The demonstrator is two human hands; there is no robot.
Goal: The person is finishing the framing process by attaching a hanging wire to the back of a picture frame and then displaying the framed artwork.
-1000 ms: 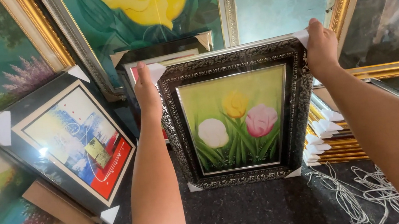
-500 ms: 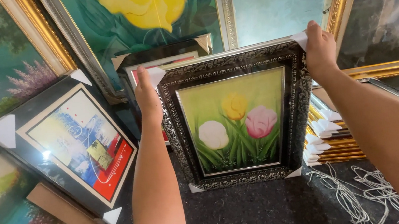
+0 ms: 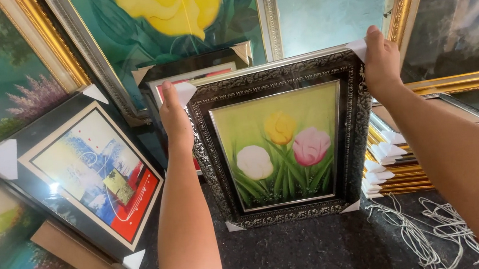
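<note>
In the head view, a framed tulip painting (image 3: 280, 142) with an ornate dark frame is held upright, its lower edge resting on the dark floor covering (image 3: 299, 253). Its top left corner is gripped by the left hand (image 3: 174, 113), its top right corner by the right hand (image 3: 382, 61); both hands are closed on the frame. Just behind it a smaller dark-framed picture (image 3: 197, 73) is partly hidden. To the left a black-framed abstract picture (image 3: 80, 175) leans tilted, apart from the held frame. Large gilt-framed paintings (image 3: 162, 18) stand against the back. A stack of gold frames (image 3: 396, 162) lies at the right, beside loose white cord (image 3: 434, 232).

Three tulips are counted in the held painting: one yellow, one white, one pink. Two hands are seen.

Compared with half a second ago, nothing notable has shifted; the same corners are held.
</note>
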